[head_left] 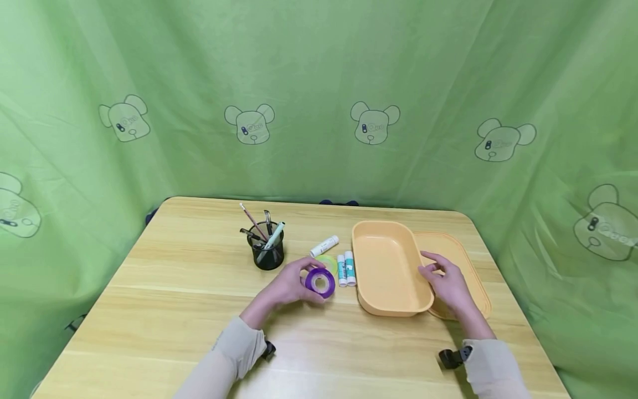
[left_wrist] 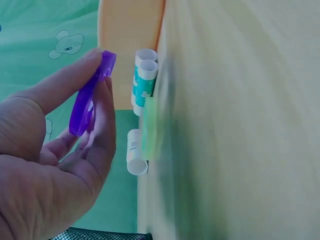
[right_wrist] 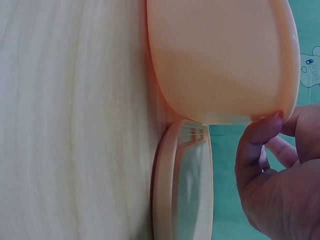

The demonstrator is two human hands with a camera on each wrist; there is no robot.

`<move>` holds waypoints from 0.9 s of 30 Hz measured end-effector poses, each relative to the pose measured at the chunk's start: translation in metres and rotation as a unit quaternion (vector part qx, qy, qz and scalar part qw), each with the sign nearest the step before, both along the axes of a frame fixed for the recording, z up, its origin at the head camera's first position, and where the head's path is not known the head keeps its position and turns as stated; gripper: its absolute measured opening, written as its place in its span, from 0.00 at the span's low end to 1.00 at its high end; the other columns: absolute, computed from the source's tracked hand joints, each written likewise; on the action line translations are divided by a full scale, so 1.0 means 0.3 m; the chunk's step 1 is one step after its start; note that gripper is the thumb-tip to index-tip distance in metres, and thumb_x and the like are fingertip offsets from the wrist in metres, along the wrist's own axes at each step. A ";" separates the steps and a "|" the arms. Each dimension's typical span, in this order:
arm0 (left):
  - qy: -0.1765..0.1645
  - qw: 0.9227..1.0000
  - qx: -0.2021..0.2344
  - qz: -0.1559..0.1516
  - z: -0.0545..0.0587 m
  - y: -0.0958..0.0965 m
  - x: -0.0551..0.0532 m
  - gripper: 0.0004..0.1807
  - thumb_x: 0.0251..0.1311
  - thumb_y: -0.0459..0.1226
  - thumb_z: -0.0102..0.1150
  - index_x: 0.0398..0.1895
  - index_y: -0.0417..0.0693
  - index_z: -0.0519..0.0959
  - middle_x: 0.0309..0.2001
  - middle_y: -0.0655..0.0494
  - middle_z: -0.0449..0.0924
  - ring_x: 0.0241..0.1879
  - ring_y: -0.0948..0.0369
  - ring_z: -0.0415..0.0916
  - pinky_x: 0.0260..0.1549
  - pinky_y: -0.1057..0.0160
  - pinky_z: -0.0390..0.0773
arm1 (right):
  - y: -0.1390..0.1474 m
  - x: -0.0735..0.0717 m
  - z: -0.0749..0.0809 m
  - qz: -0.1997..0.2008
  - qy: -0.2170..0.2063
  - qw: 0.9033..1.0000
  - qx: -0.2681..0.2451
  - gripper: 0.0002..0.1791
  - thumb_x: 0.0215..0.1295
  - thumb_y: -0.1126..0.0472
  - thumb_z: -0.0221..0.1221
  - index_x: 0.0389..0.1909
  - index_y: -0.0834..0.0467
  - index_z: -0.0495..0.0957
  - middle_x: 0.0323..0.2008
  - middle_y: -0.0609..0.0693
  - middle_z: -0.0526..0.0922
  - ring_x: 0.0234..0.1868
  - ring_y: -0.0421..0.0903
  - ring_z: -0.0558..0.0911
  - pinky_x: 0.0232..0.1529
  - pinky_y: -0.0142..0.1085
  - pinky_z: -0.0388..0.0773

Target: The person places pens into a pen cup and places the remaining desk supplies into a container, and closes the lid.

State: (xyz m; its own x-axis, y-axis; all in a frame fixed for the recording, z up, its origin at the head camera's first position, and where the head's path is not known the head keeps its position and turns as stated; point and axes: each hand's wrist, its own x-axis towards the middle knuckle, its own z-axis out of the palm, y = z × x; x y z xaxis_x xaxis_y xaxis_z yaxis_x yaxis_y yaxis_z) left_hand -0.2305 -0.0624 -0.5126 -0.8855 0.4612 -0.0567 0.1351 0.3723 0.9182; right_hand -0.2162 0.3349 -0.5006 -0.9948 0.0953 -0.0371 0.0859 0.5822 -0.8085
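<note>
Purple and ring-shaped, a roll of tape (left_wrist: 84, 104) with a pale core was pinched between the thumb and fingers of the left hand (head_left: 291, 284), raised above the table (head_left: 174, 310). The smooth rim of an orange plastic box (head_left: 391, 271), oblong, round-cornered and open at the top, was gripped at its right side by the thumb and fingers of the right hand (head_left: 449, 285). A flat, rounded orange lid (head_left: 461, 271) was seen just right of the box, partly hidden by it in the head view. Left of the box, two cylindrical glue sticks (head_left: 351, 269) with teal labels and white ends were laid side by side; a yellow-green roll (left_wrist: 149, 127) was placed flat near them. On its far side, a white tube (head_left: 324, 246) was set at a slant. Farther left, a pencil (head_left: 251, 220), black pens (head_left: 269, 221) and a pale marker (head_left: 275, 235) were held leaning in a round black mesh cup (head_left: 269, 259). The tabletop was marked with light wood grain, and a creased green curtain (head_left: 309, 55), printed with outlined bear heads, was hung at the far side.
</note>
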 end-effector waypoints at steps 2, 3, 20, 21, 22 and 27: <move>-0.002 1.000 0.015 0.002 0.012 0.002 -0.005 0.43 0.36 0.32 0.86 0.61 0.57 0.79 0.58 0.51 0.80 0.58 0.49 0.77 0.61 0.45 0.78 | -0.001 -0.001 0.001 -0.002 -0.001 1.000 -0.001 0.30 0.78 0.55 0.57 0.75 0.61 0.66 0.48 0.62 0.76 0.29 0.39 0.81 0.26 0.31 0.82; -0.006 1.000 0.023 0.003 0.018 0.004 -0.007 0.42 0.36 0.31 0.86 0.61 0.58 0.79 0.58 0.51 0.80 0.57 0.49 0.77 0.60 0.46 0.79 | -0.002 -0.001 0.001 -0.004 -0.002 1.000 -0.002 0.30 0.78 0.55 0.58 0.75 0.61 0.67 0.48 0.62 0.76 0.29 0.39 0.81 0.26 0.31 0.81; -0.050 0.989 0.134 0.048 0.072 0.121 -0.079 0.42 0.39 0.31 0.85 0.63 0.58 0.80 0.62 0.50 0.77 0.50 0.49 0.85 0.49 0.57 0.86 | -0.005 0.000 0.000 -0.007 0.003 1.000 0.003 0.30 0.77 0.55 0.58 0.75 0.62 0.67 0.47 0.63 0.77 0.31 0.38 0.80 0.26 0.31 0.82; -0.048 0.988 0.138 0.048 0.077 0.132 -0.083 0.42 0.39 0.31 0.85 0.63 0.58 0.80 0.62 0.51 0.78 0.52 0.47 0.84 0.51 0.58 0.86 | -0.006 0.001 0.001 -0.007 0.003 1.000 0.005 0.30 0.77 0.55 0.58 0.75 0.62 0.67 0.47 0.63 0.77 0.32 0.38 0.80 0.26 0.31 0.82; -0.047 0.987 0.143 0.047 0.080 0.142 -0.088 0.42 0.39 0.31 0.85 0.63 0.58 0.80 0.61 0.52 0.79 0.54 0.46 0.83 0.52 0.58 0.85 | -0.006 0.000 0.001 -0.009 0.001 1.000 0.005 0.30 0.77 0.54 0.58 0.75 0.61 0.67 0.48 0.62 0.77 0.32 0.38 0.80 0.26 0.31 0.82; -0.038 0.986 0.153 0.045 0.100 0.204 -0.113 0.41 0.38 0.32 0.86 0.62 0.59 0.80 0.56 0.55 0.80 0.57 0.45 0.81 0.53 0.60 0.85 | -0.005 0.006 0.005 -0.009 -0.005 1.000 0.008 0.30 0.78 0.54 0.58 0.75 0.61 0.67 0.48 0.62 0.77 0.33 0.39 0.80 0.27 0.31 0.82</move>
State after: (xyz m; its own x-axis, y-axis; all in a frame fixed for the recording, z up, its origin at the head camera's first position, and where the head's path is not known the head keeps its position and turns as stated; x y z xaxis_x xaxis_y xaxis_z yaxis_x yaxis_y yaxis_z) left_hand -0.2645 -0.0013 -0.4826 -0.9226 0.3858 0.0051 0.0402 0.0829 0.9957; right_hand -0.2146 0.3335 -0.4990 -0.9924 0.1145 -0.0448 0.1045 0.5938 -0.7978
